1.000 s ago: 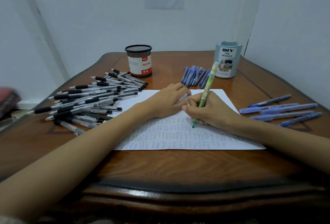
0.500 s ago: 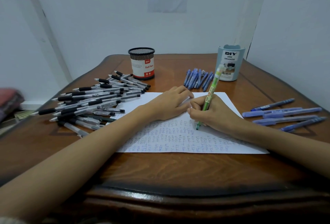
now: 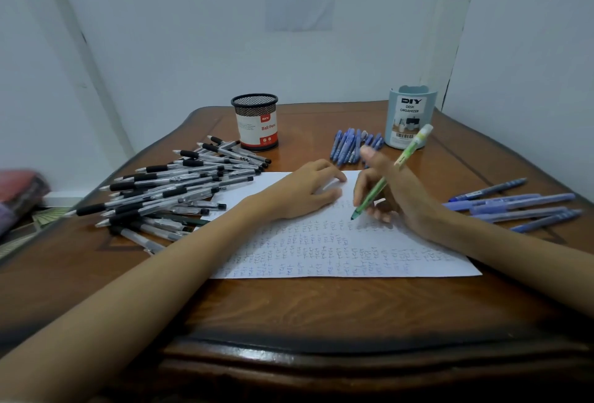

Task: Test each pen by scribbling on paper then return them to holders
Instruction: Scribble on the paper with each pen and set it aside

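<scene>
1. Head view is showing a person seated at a wooden counter [image 3: 321, 312], trying out a green pen [image 3: 390, 174] over a sheet of paper [image 3: 321, 251] crowded with rows of blue scribbles.
2. The right hand [image 3: 395, 196] is holding the green pen, its grip closed round the lower barrel and the thumb lifted clear. The tip is pointing down at the sheet's far half; whether it is touching cannot be told.
3. The left hand [image 3: 302, 190] is lying flat on the paper just left of the tip, its grip open and holding nothing, likely pinning the sheet against the strokes.
4. A heap of black pens [image 3: 167, 190] is lying at the left near the mesh holder [image 3: 255, 121]. Blue pens [image 3: 353, 143] are waiting beside the blue organizer [image 3: 409, 116], with more blue pens [image 3: 514, 206] at the right, seemingly sorted so each kind goes back to its own holder.
5. No pen is showing above either rim, so the returning appears yet to come.
</scene>
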Demonstrator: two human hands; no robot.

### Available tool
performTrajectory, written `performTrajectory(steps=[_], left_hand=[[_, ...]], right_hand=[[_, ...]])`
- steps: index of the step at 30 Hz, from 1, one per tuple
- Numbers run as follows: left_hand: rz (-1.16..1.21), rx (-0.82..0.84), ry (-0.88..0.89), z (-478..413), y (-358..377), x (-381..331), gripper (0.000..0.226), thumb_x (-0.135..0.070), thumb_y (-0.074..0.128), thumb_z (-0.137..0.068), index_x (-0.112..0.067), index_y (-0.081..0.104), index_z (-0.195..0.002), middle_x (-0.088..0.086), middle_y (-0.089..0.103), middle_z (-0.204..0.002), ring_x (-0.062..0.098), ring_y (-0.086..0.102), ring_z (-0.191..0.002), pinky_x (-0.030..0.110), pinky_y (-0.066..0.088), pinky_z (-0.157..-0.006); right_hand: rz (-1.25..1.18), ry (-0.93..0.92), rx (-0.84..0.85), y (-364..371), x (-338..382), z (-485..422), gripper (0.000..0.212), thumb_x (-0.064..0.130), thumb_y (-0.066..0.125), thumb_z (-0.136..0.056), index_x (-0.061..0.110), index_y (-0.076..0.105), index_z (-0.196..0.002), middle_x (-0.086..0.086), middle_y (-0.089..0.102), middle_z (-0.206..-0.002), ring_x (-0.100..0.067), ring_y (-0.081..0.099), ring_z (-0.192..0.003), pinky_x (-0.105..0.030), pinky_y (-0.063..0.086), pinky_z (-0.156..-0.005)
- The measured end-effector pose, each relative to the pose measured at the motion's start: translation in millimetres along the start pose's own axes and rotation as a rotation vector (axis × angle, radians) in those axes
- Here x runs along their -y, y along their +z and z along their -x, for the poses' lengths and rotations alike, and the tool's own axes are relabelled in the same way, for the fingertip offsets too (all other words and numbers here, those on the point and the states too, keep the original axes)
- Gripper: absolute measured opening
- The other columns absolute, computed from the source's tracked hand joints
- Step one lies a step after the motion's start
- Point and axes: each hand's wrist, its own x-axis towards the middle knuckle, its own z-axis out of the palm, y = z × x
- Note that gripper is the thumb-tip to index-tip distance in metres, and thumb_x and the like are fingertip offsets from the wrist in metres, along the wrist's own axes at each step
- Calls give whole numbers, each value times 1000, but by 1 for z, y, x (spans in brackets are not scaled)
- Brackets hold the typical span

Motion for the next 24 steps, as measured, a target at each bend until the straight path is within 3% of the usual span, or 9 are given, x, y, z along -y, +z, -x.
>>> performTrajectory(steps=[2,5,8,13,17,19,21,24], left_hand=[[-10,-4,-16,1,-1,1,34,-32,45,-97,-16,53,-126,3,47,-128,14,43,-115,29,35,-96],[-51,-20,-58,4,-7,3,33,-33,46,-96,-18,53,-125,2,45,-130,12,43,-114,31,37,-98],[-94,-49,-104,8,-18,6,31,-29,47,-96,-16,55,-123,2,48,-126,12,46,-111,29,40,-94],[-159,-121,-174,14,-40,1,32,-27,49,-96,-10,54,-122,0,50,-116,8,42,-95,20,34,-79],[-191,-202,-226,33,-59,-3,33,-31,49,-95,-6,54,-115,5,55,-112,17,49,-92,30,44,-80],[-210,-230,-261,52,-69,-5,34,-32,50,-94,-10,55,-119,5,55,-118,20,53,-100,34,46,-85],[-234,-270,-323,80,-82,-8,35,-34,51,-94,-15,54,-123,1,54,-123,18,52,-108,34,46,-87],[-284,-378,-399,135,-96,-13,32,-34,51,-93,-16,56,-119,3,57,-118,20,54,-106,41,47,-88]], right_hand=[[-33,35,45,-4,0,-1,73,56,26,-90,6,67,-56,-9,52,-45,-14,41,-37,-16,28,-35],[-37,25,-34,-6,0,-3,68,36,16,-101,8,63,-62,-1,36,-39,-11,25,-34,-14,21,-35],[11,0,-162,-13,8,-6,39,21,26,-101,12,52,-73,3,35,-45,-9,28,-37,-16,25,-34],[253,-190,-203,-19,29,-3,3,14,55,-94,13,57,-92,-4,62,-72,-11,62,-56,-24,52,-47],[473,-250,-170,4,45,-2,12,15,64,-88,16,68,-99,-1,68,-91,-2,64,-62,-23,57,-60],[617,-280,-127,25,52,-3,24,22,65,-87,17,68,-110,-2,69,-103,1,57,-68,-25,51,-68],[714,-303,-86,51,61,-1,33,25,63,-88,17,64,-120,-2,67,-115,-8,59,-82,-23,41,-76],[743,-357,-38,96,69,8,36,19,56,-90,16,60,-126,-7,63,-124,-22,60,-106,-28,46,-86]])
